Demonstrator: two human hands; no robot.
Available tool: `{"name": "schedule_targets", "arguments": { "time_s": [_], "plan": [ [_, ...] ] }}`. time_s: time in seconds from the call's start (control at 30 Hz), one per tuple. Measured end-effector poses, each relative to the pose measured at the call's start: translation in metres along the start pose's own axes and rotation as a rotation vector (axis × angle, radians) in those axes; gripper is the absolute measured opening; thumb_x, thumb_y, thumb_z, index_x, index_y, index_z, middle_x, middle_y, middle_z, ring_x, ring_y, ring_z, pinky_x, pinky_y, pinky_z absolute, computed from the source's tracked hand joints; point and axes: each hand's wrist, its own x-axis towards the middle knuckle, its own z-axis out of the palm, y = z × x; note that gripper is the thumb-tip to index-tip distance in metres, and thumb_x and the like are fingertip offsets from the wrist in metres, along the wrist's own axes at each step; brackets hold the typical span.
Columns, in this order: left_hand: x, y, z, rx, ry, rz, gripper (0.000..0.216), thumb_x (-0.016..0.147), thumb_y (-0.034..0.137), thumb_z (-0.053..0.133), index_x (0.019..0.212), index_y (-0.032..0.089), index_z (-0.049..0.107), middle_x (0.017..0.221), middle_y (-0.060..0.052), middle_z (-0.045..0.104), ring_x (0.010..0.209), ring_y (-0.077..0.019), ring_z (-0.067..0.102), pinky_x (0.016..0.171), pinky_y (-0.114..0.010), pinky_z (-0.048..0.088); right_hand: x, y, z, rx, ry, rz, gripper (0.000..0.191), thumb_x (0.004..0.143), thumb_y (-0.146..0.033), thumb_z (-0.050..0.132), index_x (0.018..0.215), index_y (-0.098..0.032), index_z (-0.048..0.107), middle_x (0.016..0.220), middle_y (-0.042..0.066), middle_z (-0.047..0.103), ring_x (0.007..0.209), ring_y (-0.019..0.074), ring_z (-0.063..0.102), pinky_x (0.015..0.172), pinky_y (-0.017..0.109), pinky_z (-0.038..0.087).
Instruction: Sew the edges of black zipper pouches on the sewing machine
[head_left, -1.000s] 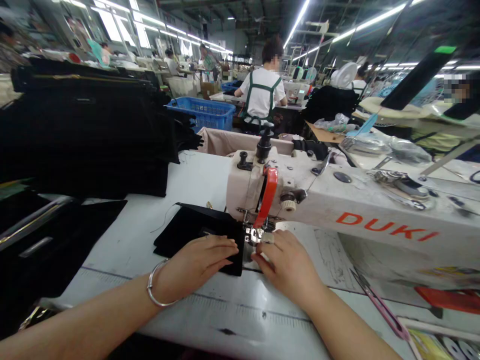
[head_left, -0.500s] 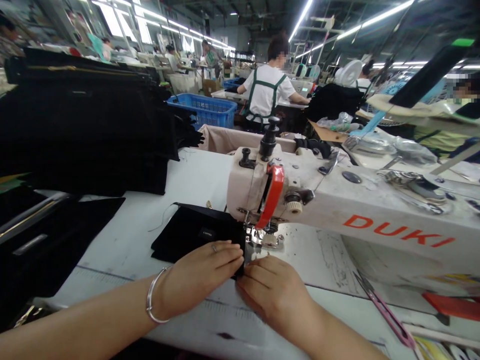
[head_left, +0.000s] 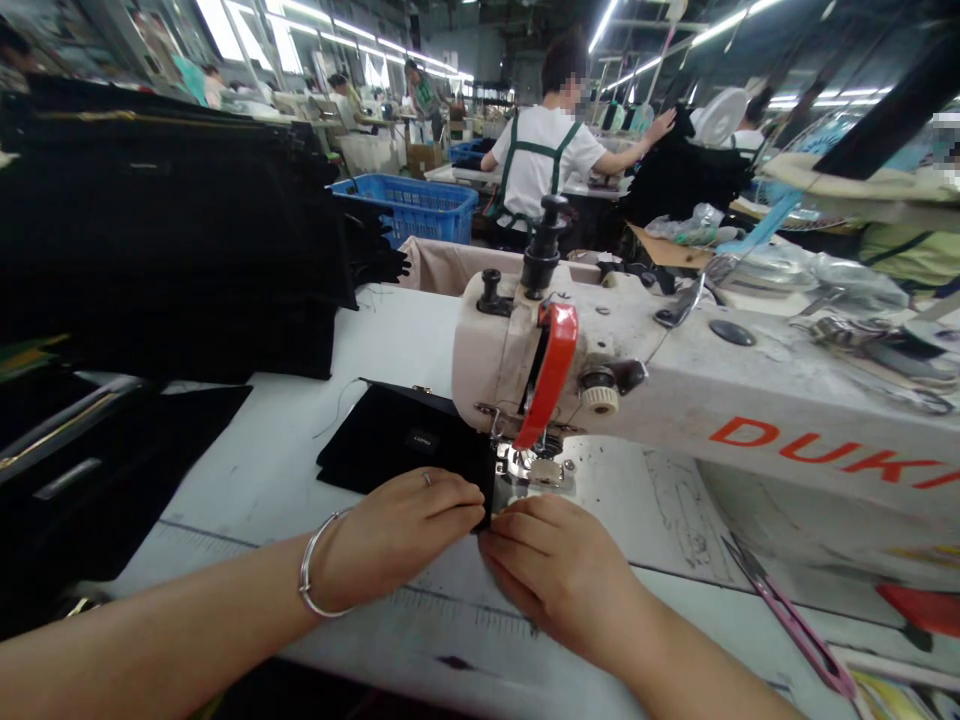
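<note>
A black fabric pouch (head_left: 386, 445) with a small label lies flat on the white table, its right edge at the presser foot (head_left: 517, 462) of a sewing machine (head_left: 652, 370). A small metal piece shows at the pouch's far edge. My left hand (head_left: 416, 520), with a ring and a bangle, rests over the near part, fingers together and closed on the fabric; its thumb is hidden. Close beside it, my right hand (head_left: 551, 560) pinches the near right corner just in front of the foot. The fingertips partly hide that corner.
A tall stack of black fabric pieces (head_left: 172, 240) stands at the left, with more black pieces (head_left: 97, 470) nearer. Pink thread snips (head_left: 795, 625) lie at the right. Beyond the machine are a blue basket (head_left: 409, 205) and a co-worker (head_left: 544, 160) seated at another table.
The pouch and both hands have shifted slightly away from me along the machine's foot. The view has tilted a little. The co-worker's right arm has risen to a black pile.
</note>
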Motion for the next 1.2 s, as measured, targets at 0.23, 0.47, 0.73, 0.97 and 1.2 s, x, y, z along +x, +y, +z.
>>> {"name": "schedule_targets", "arguments": {
  "time_s": [0.23,0.47,0.73,0.97,1.2],
  "plan": [
    [0.007,0.001,-0.005,-0.005,-0.026,0.068,0.026,0.098,0.01,0.046,0.121,0.014,0.057,0.119,-0.008,0.063,0.115,-0.0208,0.056,0.103,-0.037,0.047,-0.003,0.002,-0.011,0.048,-0.068,0.004,0.016,0.097,-0.017,0.051,0.093,-0.018,0.067,0.09,0.005,0.069,0.088,0.0185,0.063,0.082,0.035,0.052],
    [0.005,-0.006,-0.002,-0.014,-0.011,0.084,0.025,0.098,0.008,0.045,0.118,0.015,0.059,0.12,-0.006,0.065,0.117,-0.0177,0.057,0.107,-0.034,0.046,-0.004,0.006,-0.011,0.045,-0.002,0.061,0.026,0.095,-0.015,0.053,0.119,-0.021,0.062,0.113,0.005,0.068,0.101,0.0201,0.062,0.089,0.038,0.053],
    [0.013,-0.028,0.0,-0.031,-0.003,0.102,0.028,0.097,0.007,0.047,0.121,0.014,0.06,0.126,-0.005,0.064,0.121,-0.0175,0.057,0.108,-0.032,0.047,0.0,0.008,-0.001,-0.012,0.051,0.109,0.029,0.093,-0.013,0.054,0.12,-0.018,0.062,0.117,0.008,0.068,0.101,0.0225,0.064,0.086,0.04,0.054],
    [0.03,-0.04,-0.005,-0.049,-0.001,0.038,0.025,0.1,0.012,0.045,0.115,0.014,0.064,0.12,-0.004,0.067,0.115,-0.0176,0.061,0.103,-0.033,0.051,0.003,0.01,0.003,-0.067,0.03,0.182,0.029,0.092,-0.017,0.053,0.119,-0.014,0.063,0.119,0.011,0.066,0.103,0.0263,0.062,0.089,0.045,0.053],
    [0.048,-0.053,-0.005,-0.041,0.029,-0.072,0.028,0.103,0.026,0.042,0.105,0.018,0.068,0.11,-0.002,0.07,0.104,-0.016,0.066,0.095,-0.028,0.053,0.001,0.013,0.007,-0.08,0.014,0.204,0.032,0.092,-0.018,0.052,0.123,-0.014,0.061,0.125,0.011,0.063,0.109,0.0282,0.059,0.096,0.049,0.05]
  ]
}}
